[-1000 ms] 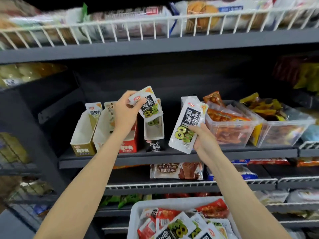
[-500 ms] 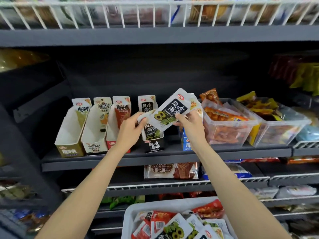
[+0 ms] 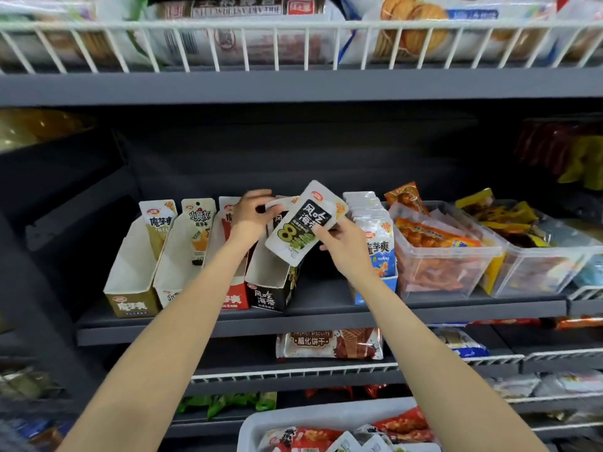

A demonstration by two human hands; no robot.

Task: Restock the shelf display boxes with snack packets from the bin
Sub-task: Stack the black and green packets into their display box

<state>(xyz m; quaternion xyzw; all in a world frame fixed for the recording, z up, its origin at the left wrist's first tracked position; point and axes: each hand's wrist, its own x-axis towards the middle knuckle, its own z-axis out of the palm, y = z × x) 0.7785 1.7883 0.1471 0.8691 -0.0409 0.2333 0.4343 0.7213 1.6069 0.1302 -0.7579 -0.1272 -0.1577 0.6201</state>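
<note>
On the middle shelf of a grey shop rack, five cardboard display boxes stood in a row: a tan box, a white box, a red box largely covered by the left forearm, a black box and a blue box packed with white packets. Two clear plastic tubs of orange and yellow snacks sat to their right. The right hand pinched the lower right edge of a black-and-white seaweed packet, tilted just above the open black box. The left hand, fingers curled, gripped the top of a second packet, mostly hidden behind the first; whether more lay behind it could not be made out. At the bottom edge the white bin was cut off, showing red and white packets too jumbled to count. One biscuit pack lay on the wire shelf below. Goods at the far left and right edges were blurred, and the upper shelf's packs sat behind a white wire rail
</note>
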